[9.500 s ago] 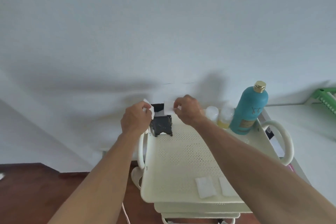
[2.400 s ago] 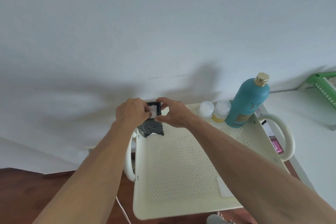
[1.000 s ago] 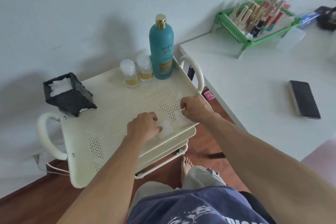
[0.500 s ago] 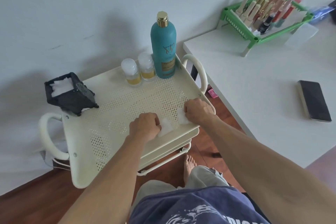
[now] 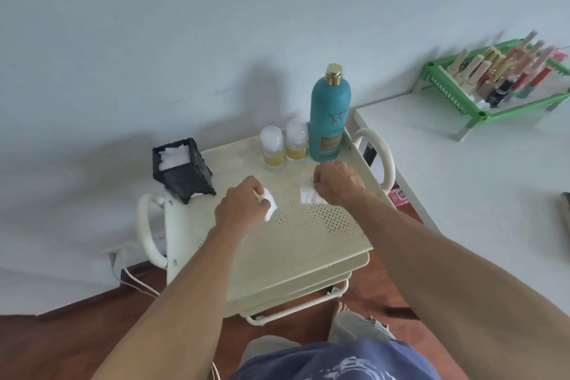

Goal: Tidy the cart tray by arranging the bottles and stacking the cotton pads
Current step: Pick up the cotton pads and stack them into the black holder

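Observation:
A cream perforated cart tray (image 5: pixel 308 244) stands below me. My left hand (image 5: pixel 239 208) pinches a white square cotton pad (image 5: pixel 269 203) above the tray's middle. My right hand (image 5: pixel 337 182) holds a second cotton pad (image 5: pixel 310 194) a little to the right. At the tray's back left corner sits a black box (image 5: pixel 182 173) with white pads stacked inside. Along the back edge stand two small clear bottles (image 5: pixel 273 148) with yellow liquid, and beside them a tall teal bottle (image 5: pixel 330 117) with a gold cap.
The cart has looped handles at its left (image 5: pixel 148 225) and right (image 5: pixel 382 157) ends. A white table (image 5: pixel 481 182) adjoins on the right, with a green rack (image 5: pixel 499 86) of nail polish bottles. A cable (image 5: pixel 135 281) trails on the wooden floor at left.
Both hands have lifted the two pads from the tray's near edge and carried them up toward the tray's middle. The view has tilted up a little.

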